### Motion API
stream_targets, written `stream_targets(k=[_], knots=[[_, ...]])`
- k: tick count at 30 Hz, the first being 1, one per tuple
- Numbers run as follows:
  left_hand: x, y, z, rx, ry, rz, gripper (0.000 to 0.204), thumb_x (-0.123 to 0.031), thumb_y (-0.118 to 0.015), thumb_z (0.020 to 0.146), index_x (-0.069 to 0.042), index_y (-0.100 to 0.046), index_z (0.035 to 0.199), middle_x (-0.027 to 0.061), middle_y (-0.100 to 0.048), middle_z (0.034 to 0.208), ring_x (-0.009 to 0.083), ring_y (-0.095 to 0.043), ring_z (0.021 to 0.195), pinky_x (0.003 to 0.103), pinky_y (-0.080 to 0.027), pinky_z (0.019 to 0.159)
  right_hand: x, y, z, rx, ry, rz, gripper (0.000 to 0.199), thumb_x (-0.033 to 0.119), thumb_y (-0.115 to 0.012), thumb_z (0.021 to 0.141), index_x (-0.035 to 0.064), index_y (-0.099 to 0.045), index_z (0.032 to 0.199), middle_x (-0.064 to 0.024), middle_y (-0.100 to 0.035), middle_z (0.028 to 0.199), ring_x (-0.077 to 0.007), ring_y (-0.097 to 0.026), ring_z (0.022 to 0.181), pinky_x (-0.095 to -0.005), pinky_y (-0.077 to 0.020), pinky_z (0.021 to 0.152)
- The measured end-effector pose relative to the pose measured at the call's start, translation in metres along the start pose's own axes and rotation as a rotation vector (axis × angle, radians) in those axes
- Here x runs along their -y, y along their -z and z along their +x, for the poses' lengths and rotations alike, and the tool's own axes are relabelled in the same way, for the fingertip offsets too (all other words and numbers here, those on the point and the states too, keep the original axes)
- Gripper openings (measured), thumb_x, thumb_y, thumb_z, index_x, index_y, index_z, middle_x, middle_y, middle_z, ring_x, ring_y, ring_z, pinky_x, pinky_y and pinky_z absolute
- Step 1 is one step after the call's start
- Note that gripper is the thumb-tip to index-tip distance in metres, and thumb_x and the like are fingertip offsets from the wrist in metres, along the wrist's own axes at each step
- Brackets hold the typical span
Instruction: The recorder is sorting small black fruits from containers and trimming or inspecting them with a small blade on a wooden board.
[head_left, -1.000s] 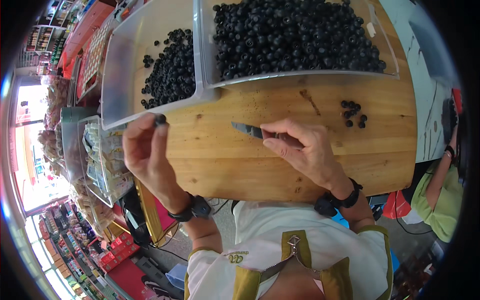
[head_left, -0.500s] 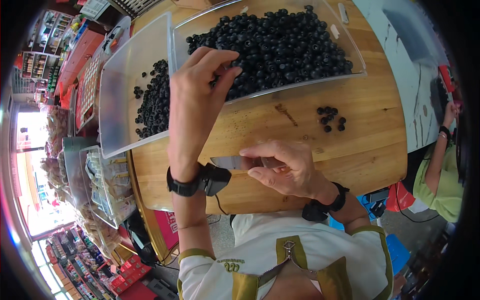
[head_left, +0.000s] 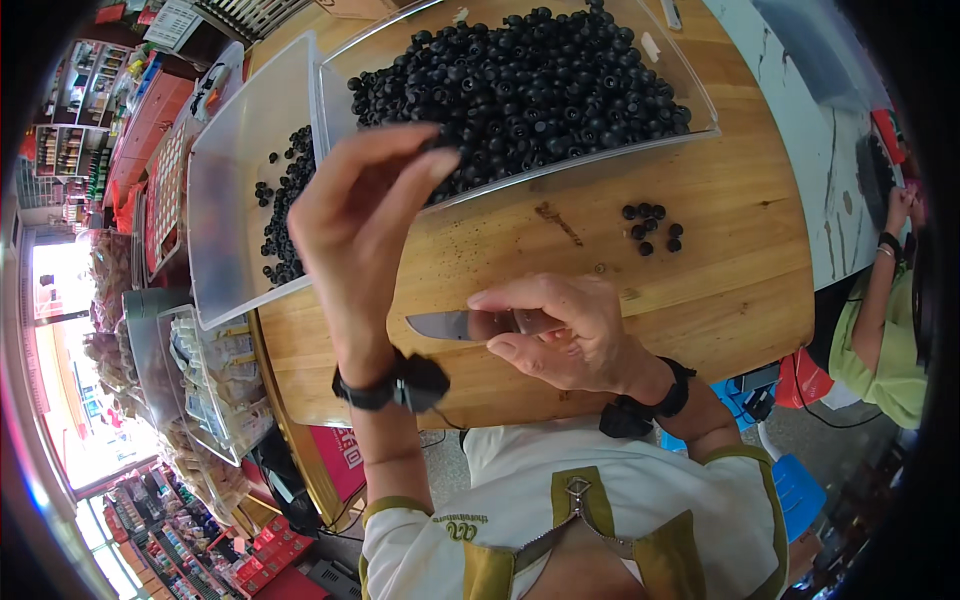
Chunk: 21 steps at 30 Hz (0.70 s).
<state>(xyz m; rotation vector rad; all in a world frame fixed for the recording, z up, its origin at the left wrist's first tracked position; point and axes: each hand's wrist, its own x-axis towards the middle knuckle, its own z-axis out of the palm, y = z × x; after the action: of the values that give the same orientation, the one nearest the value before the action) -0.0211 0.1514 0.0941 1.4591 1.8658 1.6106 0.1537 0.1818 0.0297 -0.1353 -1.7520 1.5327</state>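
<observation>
My right hand [head_left: 565,330] is closed round the brown handle of a small knife [head_left: 438,325], its short blade pointing left above the table. My left hand [head_left: 375,185] is raised at the near left corner of a clear plastic bin [head_left: 590,160]. Its thumb and forefinger are curved with their tips apart, slightly blurred, and dark pieces show behind the gap. That bin holds a big heap of small, round black pieces [head_left: 520,100], many with a hole. A second translucent bin [head_left: 225,190], on the left, holds more black pieces [head_left: 290,190].
Several loose black pieces [head_left: 645,228] lie on the wooden table [head_left: 720,250] to the right. A white marbled table [head_left: 830,200] adjoins it, where another person's hand [head_left: 900,205] rests near a dark object. Bagged goods [head_left: 215,375] stand beyond the table's left edge.
My left hand has moved left and slightly down, away from the middle of the heap. My right hand and the knife have barely shifted. The whole view has tilted a little.
</observation>
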Motion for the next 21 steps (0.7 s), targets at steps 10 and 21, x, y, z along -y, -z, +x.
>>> stream_targets(k=[10, 21], knots=[[0.025, 0.005, -0.131, -0.303, 0.443, -0.996, 0.024, -0.006, -0.067, 0.086, 0.002, -0.059, 0.107, 0.0177, -0.067, 0.099, 0.0192, -0.065, 0.078, 0.028, -0.054, 0.076, 0.004, -0.011, 0.0, 0.163, -0.146, -0.074, 0.055, 0.003, -0.072, 0.078, 0.002, -0.056, 0.13, -0.0078, -0.071, 0.095, -0.0045, -0.053, 0.059, -0.0189, -0.0428, 0.052], [0.043, 0.001, -0.155, -0.401, 0.503, -0.999, 0.019, -0.006, -0.066, 0.088, 0.0, -0.062, 0.105, 0.0074, -0.066, 0.097, 0.0129, -0.063, 0.084, 0.026, -0.052, 0.08, -0.014, -0.025, -0.008, 0.241, -0.031, -0.21, 0.048, 0.003, -0.073, 0.077, 0.0056, -0.063, 0.123, -0.0059, -0.069, 0.086, -0.009, -0.054, 0.057, -0.0214, -0.0436, 0.05]])
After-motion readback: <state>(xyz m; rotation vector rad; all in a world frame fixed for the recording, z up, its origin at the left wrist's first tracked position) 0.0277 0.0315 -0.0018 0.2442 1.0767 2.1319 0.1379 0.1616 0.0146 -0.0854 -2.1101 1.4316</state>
